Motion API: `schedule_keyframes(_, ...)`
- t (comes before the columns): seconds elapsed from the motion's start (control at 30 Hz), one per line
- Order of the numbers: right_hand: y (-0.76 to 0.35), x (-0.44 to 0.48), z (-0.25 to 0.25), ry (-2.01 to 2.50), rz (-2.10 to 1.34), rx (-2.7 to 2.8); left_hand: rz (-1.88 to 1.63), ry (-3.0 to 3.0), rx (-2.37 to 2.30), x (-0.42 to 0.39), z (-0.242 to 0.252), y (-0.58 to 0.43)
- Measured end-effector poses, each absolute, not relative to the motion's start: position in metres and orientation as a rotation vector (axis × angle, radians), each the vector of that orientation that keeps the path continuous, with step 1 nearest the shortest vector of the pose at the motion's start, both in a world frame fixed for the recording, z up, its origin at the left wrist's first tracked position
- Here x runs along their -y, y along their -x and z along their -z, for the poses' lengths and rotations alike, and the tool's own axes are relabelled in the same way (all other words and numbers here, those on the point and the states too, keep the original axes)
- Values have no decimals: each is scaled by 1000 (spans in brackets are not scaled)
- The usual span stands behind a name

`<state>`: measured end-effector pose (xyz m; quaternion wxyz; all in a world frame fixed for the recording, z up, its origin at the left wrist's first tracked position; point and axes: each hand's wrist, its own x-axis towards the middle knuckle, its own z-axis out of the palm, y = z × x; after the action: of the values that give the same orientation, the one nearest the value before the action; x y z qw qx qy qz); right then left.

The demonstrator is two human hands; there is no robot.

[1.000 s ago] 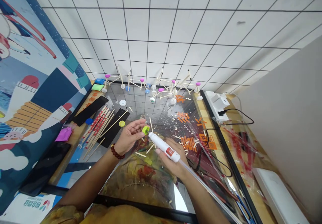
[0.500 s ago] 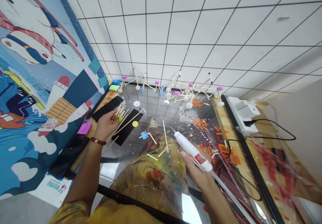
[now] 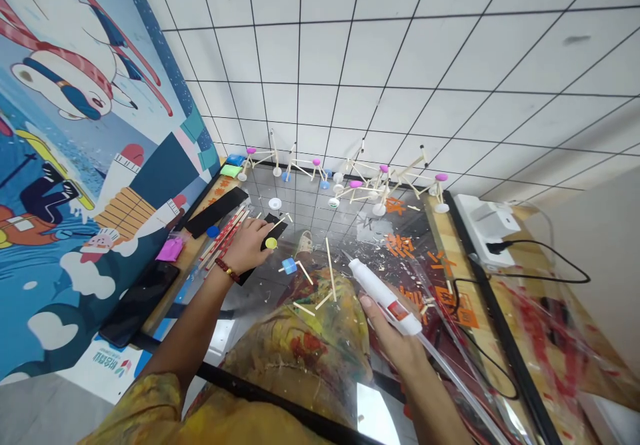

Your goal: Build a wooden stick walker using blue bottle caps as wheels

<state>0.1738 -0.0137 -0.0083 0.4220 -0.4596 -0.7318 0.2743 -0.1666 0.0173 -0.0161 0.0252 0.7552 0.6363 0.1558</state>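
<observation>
My right hand [image 3: 387, 322] is closed round a white hot glue gun [image 3: 383, 295], its nozzle pointing up and left over the tabletop. A clear glue stick [image 3: 457, 378] runs out of its back end. My left hand [image 3: 247, 244] lies over a black strip [image 3: 273, 220], fingers curled down and their tips partly hidden. A thin pale stick [image 3: 279, 223] shows just past those fingers. Close to the thumb is a yellow bottle cap [image 3: 271, 243]. Left of this hand lie red-patterned sticks [image 3: 227, 233] and a blue cap [image 3: 213, 232]. A light-blue piece with sticks [image 3: 289, 266] lies between both hands.
Several stick figures [image 3: 355, 185] with pink tops and cap feet stand along the tiled wall. A white cap [image 3: 275, 203] lies before them. A power strip [image 3: 483, 228] with a black cable is at the right. A dark phone [image 3: 140, 302] rests at the left edge.
My left hand has moved right and forward from the sticks onto the black strip, uncovering the red-patterned sticks and blue cap. My right hand still holds the glue gun in about the same place.
</observation>
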Motion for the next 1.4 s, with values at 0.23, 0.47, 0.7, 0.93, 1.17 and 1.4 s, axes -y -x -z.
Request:
schedule_keyframes(0.23, -174, 14, 5, 1145, -673, 1840, -504, -2268, -1962, -25, 23, 170)
schedule_keyframes(0.47, -171, 13, 3, 1112, -665, 1878, -1243, -1719, -1708, -16, 6, 152)
schedule_keyframes(0.7, -172, 14, 3, 1139, -673, 1874, -1642, -888, -1244, -6, -8, 149)
schedule_keyframes(0.93, -171, 13, 5, 1137, -673, 1883, -1515, -1280, -1754, -7, 17, 164)
schedule_keyframes(1.17, -172, 11, 13, 1129, -654, 1917, -1032, -1777, -2267, -5, 23, 204)
schedule_keyframes(1.4, -169, 11, 8, 1116, -648, 1906, -938, -1453, -2624, 6, 27, 272)
